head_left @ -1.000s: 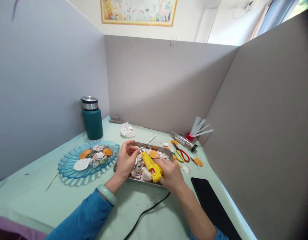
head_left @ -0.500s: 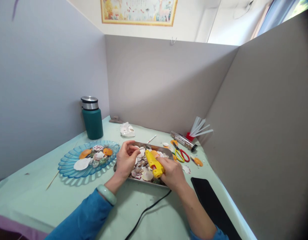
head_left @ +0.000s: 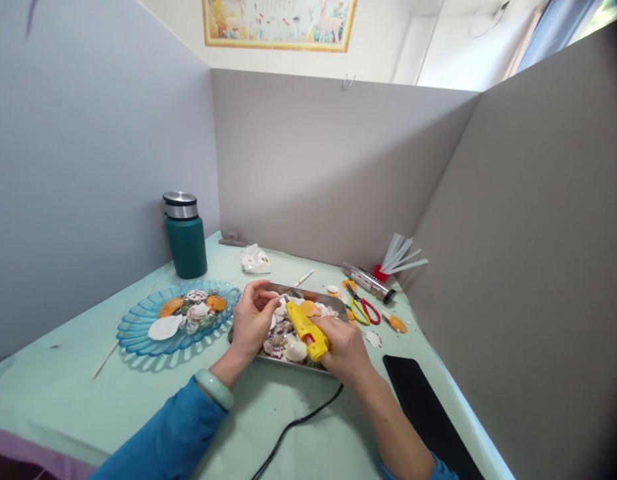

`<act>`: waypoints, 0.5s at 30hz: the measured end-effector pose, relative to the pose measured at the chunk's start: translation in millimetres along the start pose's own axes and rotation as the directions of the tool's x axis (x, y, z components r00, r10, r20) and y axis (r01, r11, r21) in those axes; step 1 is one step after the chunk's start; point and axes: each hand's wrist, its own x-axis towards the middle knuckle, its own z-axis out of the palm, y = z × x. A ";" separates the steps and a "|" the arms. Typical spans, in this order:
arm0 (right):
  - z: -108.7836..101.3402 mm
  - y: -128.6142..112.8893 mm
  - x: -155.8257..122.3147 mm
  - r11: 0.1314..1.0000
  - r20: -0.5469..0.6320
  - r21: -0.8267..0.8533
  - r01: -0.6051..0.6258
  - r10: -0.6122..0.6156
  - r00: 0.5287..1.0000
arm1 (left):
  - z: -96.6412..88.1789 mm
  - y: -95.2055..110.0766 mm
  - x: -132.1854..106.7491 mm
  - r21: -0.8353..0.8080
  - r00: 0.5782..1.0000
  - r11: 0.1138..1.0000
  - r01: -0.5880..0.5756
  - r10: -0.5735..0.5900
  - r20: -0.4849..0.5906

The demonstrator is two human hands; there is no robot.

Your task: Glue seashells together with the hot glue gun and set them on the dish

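My right hand [head_left: 345,347] is wrapped round a yellow hot glue gun [head_left: 307,328], its nozzle pointing up and left toward my left fingertips. Over the left side of a metal tray [head_left: 288,363], my left hand [head_left: 255,317] is closed in a pinch. Something small and pale shows at those fingertips, too small to name. The gun's nozzle is close beside it; whether they touch I cannot tell. Below both hands, the tray holds several seashells [head_left: 295,351], white, orange and speckled. A black cord [head_left: 298,423] runs from under the tray's near edge toward me.
Left of the tray lies a blue scalloped plate [head_left: 133,340] with shells; a green bottle [head_left: 185,247] stands behind it. To the right are scissors [head_left: 364,311], a clear tube [head_left: 368,283], glue sticks [head_left: 401,255] in a red holder, and a black flat object [head_left: 428,413]. Grey panels enclose the table.
The glue gun's nozzle has swung slightly left, nearer my left fingertips, as my right hand tilted it. My left hand has stayed almost still.
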 end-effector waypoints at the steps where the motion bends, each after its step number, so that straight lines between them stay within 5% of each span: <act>1: -0.3 -0.7 0.2 1.000 0.004 -0.001 0.002 -0.002 1.000 | 0.0 0.4 -0.1 0.003 1.000 1.000 -0.003 0.003 0.005; 15: -1.7 -2.5 1.7 0.992 0.053 -0.124 -0.005 0.012 0.999 | 0.6 -0.6 0.3 0.009 1.000 1.000 -0.008 0.008 0.008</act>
